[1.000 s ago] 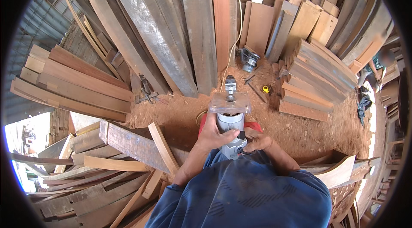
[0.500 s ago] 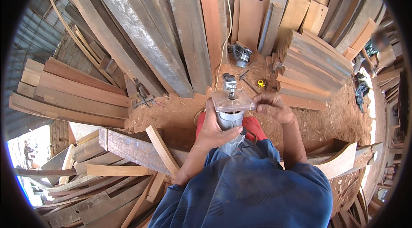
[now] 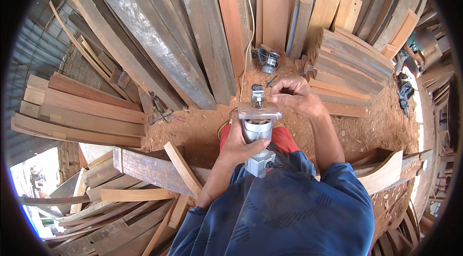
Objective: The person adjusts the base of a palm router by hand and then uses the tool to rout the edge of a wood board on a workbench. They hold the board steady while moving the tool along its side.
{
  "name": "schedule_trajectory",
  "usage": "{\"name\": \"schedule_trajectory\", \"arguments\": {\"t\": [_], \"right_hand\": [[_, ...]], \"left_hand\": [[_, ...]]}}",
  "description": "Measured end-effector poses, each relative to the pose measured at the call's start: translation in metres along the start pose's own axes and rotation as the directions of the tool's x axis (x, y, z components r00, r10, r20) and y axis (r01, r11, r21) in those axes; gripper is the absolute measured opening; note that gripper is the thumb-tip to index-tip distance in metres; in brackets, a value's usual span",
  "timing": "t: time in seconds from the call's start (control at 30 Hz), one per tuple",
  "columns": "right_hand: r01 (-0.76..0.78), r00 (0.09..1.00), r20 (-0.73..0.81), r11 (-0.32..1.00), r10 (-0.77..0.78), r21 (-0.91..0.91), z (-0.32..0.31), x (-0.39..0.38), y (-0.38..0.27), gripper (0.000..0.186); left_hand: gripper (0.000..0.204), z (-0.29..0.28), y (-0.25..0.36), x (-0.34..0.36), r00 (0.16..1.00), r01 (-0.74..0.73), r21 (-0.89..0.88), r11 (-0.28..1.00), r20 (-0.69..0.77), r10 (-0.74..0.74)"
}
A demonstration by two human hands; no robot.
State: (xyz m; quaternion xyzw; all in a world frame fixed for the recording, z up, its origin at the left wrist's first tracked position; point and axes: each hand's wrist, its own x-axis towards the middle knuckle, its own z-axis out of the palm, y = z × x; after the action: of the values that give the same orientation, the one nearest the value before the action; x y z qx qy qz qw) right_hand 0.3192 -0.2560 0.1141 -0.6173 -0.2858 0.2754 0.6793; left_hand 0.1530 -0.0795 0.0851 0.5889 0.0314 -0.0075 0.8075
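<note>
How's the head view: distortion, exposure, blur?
Head view: strong fisheye, the leaning planks bow toward the black rim. Daylight opening at lower left is blown out, and the right edge is bright. The centre is sharp: left hand gripping the trim router, right hand at its top. Soft shadows, no motion blur.

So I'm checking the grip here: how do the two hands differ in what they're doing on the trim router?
The left hand wraps around the trim router's silver body, holding it base-up. The right hand sits higher, fingers pinched at the top near the base plate, not gripping the body. Both hands are bare and on the same tool.
</note>
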Motion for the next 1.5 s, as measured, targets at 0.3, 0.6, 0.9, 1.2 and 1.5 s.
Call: {"name": "schedule_trajectory", "arguments": {"t": [0.3, 0.6, 0.9, 1.2, 1.5], "right_hand": [[-0.054, 0.997, 0.058, 0.998, 0.056, -0.025, 0.012, 0.007, 0.012, 0.013], [-0.085, 0.993, 0.075, 0.996, 0.087, -0.029, 0.017, 0.005, 0.012, 0.013], [-0.089, 0.958, 0.244, 0.968, 0.147, -0.235, 0.006, -0.046, 0.010, 0.019], [-0.102, 0.776, 0.591, 0.969, 0.218, -0.224, 0.053, -0.062, 0.030, 0.024], [-0.073, 0.714, 0.659, 0.961, 0.236, -0.265, 0.054, -0.055, 0.026, 0.033]], "left_hand": [[0.085, -0.001, -0.003, -0.003, 1.000, 0.008, -0.013, 1.000, 0.028, -0.008], [0.087, -0.004, -0.011, -0.012, 1.000, 0.004, -0.055, 0.998, 0.025, -0.003], [0.092, -0.014, -0.039, -0.057, 0.986, 0.045, -0.238, 0.970, -0.145, -0.081], [0.066, -0.009, -0.038, -0.072, 0.976, -0.030, -0.288, 0.957, -0.214, -0.033], [0.076, -0.005, -0.027, -0.073, 0.974, -0.021, -0.276, 0.961, -0.220, -0.042]]}}
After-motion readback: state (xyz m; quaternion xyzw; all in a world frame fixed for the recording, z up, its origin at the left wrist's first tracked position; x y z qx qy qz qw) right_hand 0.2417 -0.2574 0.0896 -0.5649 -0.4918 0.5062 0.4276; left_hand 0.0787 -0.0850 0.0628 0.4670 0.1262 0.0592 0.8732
